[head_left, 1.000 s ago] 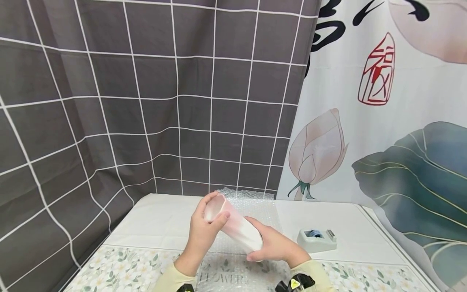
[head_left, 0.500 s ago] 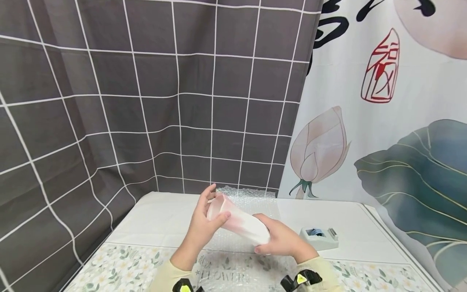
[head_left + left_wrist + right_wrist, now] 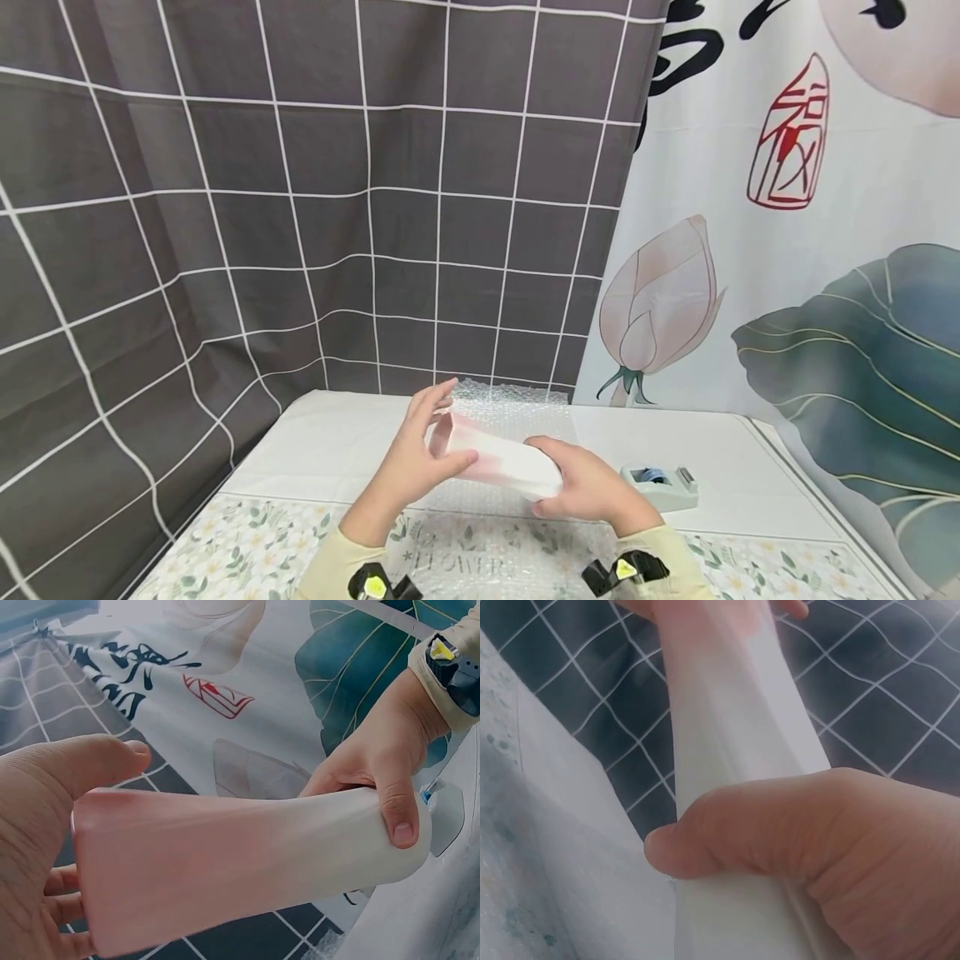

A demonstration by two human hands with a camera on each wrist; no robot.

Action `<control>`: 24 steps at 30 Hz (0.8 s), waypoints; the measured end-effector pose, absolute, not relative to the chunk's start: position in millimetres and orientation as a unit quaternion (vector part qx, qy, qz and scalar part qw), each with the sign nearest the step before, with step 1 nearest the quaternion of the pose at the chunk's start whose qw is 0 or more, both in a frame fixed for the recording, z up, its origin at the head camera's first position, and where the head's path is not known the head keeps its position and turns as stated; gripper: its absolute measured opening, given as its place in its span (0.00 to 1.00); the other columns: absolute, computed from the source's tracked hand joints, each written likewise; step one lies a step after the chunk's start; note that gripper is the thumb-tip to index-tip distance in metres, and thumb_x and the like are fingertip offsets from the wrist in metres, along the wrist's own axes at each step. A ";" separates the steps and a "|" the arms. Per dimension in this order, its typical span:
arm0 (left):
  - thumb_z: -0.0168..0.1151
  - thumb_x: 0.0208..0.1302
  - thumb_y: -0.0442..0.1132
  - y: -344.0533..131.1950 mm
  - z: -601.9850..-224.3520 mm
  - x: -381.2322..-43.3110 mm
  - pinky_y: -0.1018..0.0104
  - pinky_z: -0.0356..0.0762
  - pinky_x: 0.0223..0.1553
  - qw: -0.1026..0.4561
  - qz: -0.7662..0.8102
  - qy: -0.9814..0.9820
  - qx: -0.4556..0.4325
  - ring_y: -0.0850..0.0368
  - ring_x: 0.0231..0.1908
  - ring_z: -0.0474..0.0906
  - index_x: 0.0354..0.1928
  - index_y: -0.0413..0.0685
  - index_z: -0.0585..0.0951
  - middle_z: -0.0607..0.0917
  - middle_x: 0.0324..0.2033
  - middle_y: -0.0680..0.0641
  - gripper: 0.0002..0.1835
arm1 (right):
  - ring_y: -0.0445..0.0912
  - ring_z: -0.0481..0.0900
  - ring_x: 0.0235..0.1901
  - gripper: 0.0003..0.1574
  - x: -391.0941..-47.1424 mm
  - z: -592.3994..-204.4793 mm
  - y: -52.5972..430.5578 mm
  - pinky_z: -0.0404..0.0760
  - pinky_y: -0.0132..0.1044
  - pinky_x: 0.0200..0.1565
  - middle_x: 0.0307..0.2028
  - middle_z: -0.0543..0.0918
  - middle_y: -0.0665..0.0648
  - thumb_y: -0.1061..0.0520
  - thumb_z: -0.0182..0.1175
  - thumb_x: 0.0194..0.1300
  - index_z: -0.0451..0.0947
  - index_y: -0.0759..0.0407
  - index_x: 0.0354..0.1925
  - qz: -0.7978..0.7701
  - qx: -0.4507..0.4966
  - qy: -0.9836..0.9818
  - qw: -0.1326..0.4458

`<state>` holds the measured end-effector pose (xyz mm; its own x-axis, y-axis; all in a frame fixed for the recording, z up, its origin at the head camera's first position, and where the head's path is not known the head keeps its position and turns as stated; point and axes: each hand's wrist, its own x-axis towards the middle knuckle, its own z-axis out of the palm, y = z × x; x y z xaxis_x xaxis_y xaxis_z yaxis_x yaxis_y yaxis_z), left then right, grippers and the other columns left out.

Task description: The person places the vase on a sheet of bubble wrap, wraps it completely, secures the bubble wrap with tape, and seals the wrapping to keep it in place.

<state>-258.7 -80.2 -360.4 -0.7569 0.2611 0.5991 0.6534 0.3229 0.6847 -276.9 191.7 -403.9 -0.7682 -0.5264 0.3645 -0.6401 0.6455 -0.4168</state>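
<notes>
A vase (image 3: 498,458), pink at its mouth and fading to white at the base, lies nearly level in the air above the table. My right hand (image 3: 592,483) grips the white base end, thumb across the near side in the right wrist view. Around the pink mouth, my left hand (image 3: 412,454) is spread with loose fingers. In the left wrist view its thumb (image 3: 112,757) stands off the vase; the other fingers lie by the rim, partly hidden, and whether they touch I cannot tell. Beneath the vase is a sheet of bubble wrap (image 3: 517,408).
A pale tape dispenser (image 3: 667,493) with a blue roll stands to the right of my right hand. Under the bubble wrap, the white table (image 3: 337,442) has a floral cover (image 3: 255,533) along its front. A dark grid curtain (image 3: 397,225) and a printed curtain hang behind.
The vase has turned from a steep slant to nearly level, its base end swinging up and right with my right hand. My left hand has loosened from the rim and its fingers have spread.
</notes>
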 end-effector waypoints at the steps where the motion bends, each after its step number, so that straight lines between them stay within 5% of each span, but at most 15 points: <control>1: 0.74 0.43 0.46 -80.3 -360.2 -258.5 0.52 0.60 0.59 0.201 -0.490 -0.794 -0.299 0.55 0.60 0.61 0.67 0.67 0.58 0.61 0.60 0.54 0.48 | 0.36 0.73 0.32 0.48 -276.9 -403.8 191.8 0.74 0.34 0.34 0.38 0.76 0.35 0.47 0.74 0.31 0.67 0.33 0.54 0.264 0.324 -0.902 0.108; 5: 0.74 0.41 0.52 -80.1 -357.6 -256.1 0.59 0.65 0.56 0.238 -0.410 -0.819 -0.324 0.58 0.56 0.63 0.67 0.68 0.58 0.57 0.62 0.52 0.49 | 0.35 0.73 0.32 0.48 -277.5 -403.3 192.9 0.74 0.34 0.34 0.39 0.75 0.35 0.45 0.73 0.30 0.67 0.34 0.55 0.232 0.318 -0.910 0.126; 9: 0.73 0.38 0.57 -79.2 -354.5 -253.6 0.54 0.68 0.53 0.265 -0.323 -0.853 -0.313 0.54 0.56 0.64 0.66 0.67 0.61 0.57 0.63 0.50 0.49 | 0.34 0.72 0.34 0.49 -277.0 -402.0 194.8 0.74 0.35 0.35 0.41 0.75 0.35 0.44 0.72 0.28 0.67 0.34 0.55 0.196 0.309 -0.920 0.143; 17: 0.71 0.38 0.62 -77.7 -359.5 -251.3 0.49 0.58 0.58 0.220 -0.197 -0.901 -0.319 0.52 0.63 0.55 0.64 0.67 0.63 0.59 0.64 0.50 0.47 | 0.35 0.72 0.34 0.48 -275.2 -398.5 196.7 0.74 0.35 0.35 0.40 0.76 0.37 0.44 0.71 0.27 0.70 0.37 0.54 0.158 0.306 -0.927 0.150; 24: 0.71 0.38 0.60 -74.1 -371.0 -255.5 0.53 0.72 0.43 0.217 -0.119 -0.914 -0.321 0.54 0.49 0.70 0.58 0.60 0.72 0.73 0.50 0.53 0.40 | 0.36 0.73 0.35 0.46 -271.3 -397.8 195.1 0.74 0.37 0.35 0.40 0.76 0.38 0.45 0.70 0.28 0.71 0.40 0.53 0.137 0.309 -0.930 0.144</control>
